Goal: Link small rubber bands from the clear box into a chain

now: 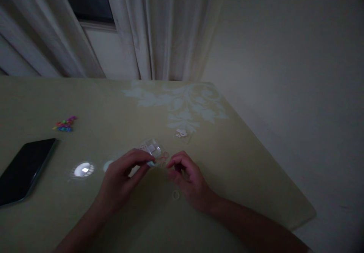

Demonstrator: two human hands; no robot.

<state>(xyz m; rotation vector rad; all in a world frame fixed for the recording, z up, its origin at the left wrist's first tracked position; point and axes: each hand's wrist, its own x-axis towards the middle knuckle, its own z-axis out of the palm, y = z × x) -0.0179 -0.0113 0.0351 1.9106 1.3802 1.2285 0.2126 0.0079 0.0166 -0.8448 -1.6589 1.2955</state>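
Observation:
My left hand (125, 175) pinches a small pale blue piece (151, 164) between thumb and fingertips; its exact kind is too small to make out. Close by on the right, my right hand (190, 181) has thumb and forefinger pressed together, and what they hold, if anything, is hidden. Just beyond the fingertips lies a clear plastic case (153, 147), with several small pinkish rings (164, 155) beside it. A single pale ring (176, 195) rests on the table below my right fingers.
Small white pieces (181, 133) lie on a clear bag farther back. To the left are a pile of colourful small pieces (65, 124) and a dark-screened phone or tablet (27, 171). The table (241, 162) meets a wall on the right and curtains (176, 29) behind.

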